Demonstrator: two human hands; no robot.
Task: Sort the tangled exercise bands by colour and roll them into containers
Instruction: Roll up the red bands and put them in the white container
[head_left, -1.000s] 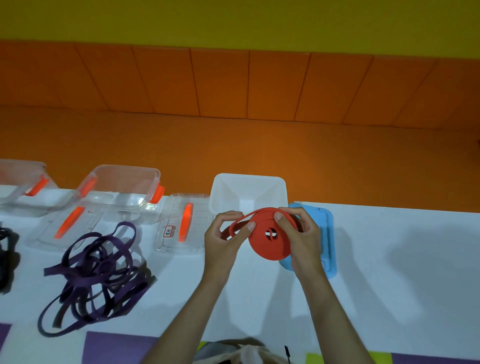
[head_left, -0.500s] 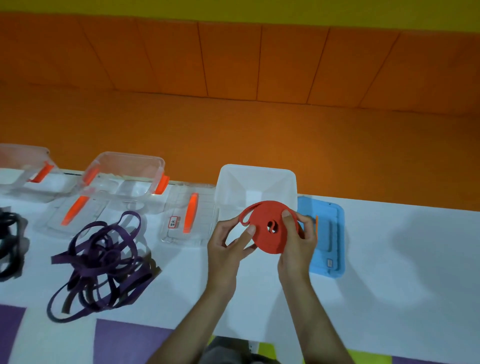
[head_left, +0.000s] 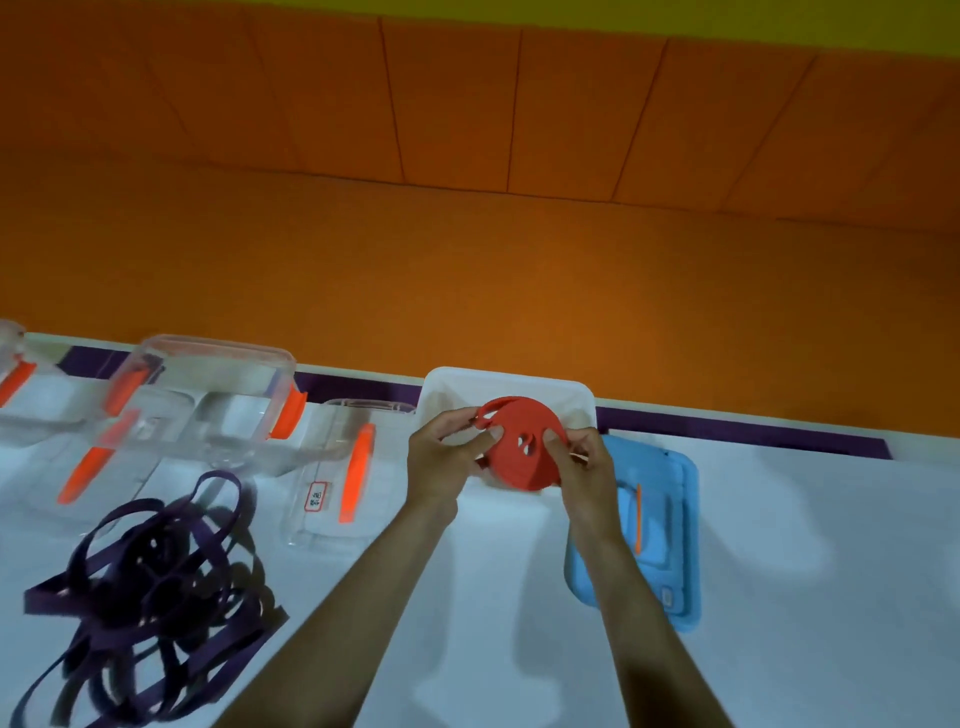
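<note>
A red exercise band (head_left: 522, 451), wound into a flat disc with a small hole in its middle, is held upright between both hands at the near rim of a white container (head_left: 576, 397). My left hand (head_left: 441, 457) pinches its left edge, where a short loose loop sticks out at the top. My right hand (head_left: 587, 467) grips its right edge. A tangled purple band (head_left: 150, 587) lies in a heap on the white table at the lower left.
A blue lid (head_left: 670, 525) lies right of the white container, under my right forearm. A clear lid with an orange handle (head_left: 343, 473) lies to its left. A clear box with orange clips (head_left: 208, 400) stands further left. Orange floor lies beyond the table's far edge.
Both hands have carried the red roll forward to the white container's near rim. The camera has tilted, so the table sits lower in view.
</note>
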